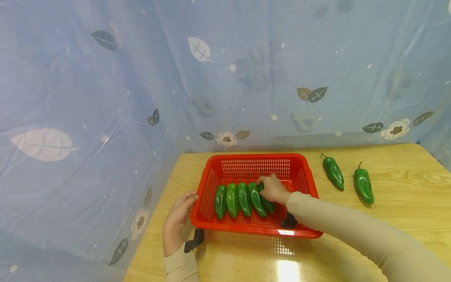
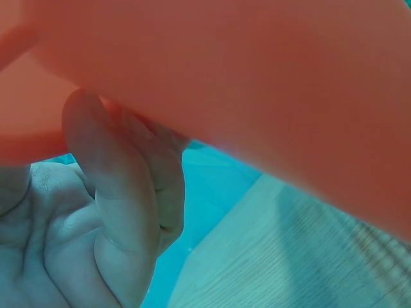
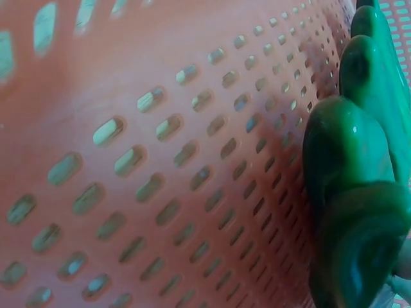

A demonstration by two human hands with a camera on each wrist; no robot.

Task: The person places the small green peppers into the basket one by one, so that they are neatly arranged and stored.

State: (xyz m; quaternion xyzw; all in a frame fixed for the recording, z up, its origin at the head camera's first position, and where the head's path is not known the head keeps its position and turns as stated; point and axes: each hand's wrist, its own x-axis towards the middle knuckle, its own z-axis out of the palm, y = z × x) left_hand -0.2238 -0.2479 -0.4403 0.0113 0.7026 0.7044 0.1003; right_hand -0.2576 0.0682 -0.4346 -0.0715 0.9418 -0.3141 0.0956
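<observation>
A red plastic basket (image 1: 246, 227) with slotted walls stands on the table. Inside it, several long green peppers (image 1: 244, 199) lie side by side, stems toward the far wall. My right hand (image 1: 274, 189) reaches in and holds the rightmost pepper (image 1: 269, 206) of that row near its stem end. In the right wrist view, the tip of this pepper (image 3: 357, 250) is close to the camera, and the fingers are mostly out of sight. At the basket's left side, my left hand (image 1: 181, 210) grips the rim; the left wrist view shows its fingers (image 2: 122, 186) bent against the red edge.
Two more green peppers, one (image 1: 332, 173) nearer the basket and another (image 1: 363, 185) farther right, lie on the wooden table (image 1: 405, 176). A blue patterned curtain (image 1: 246, 78) hangs behind the table and along its left side. Dark wrist-camera mounts (image 1: 195, 240) sit at both wrists.
</observation>
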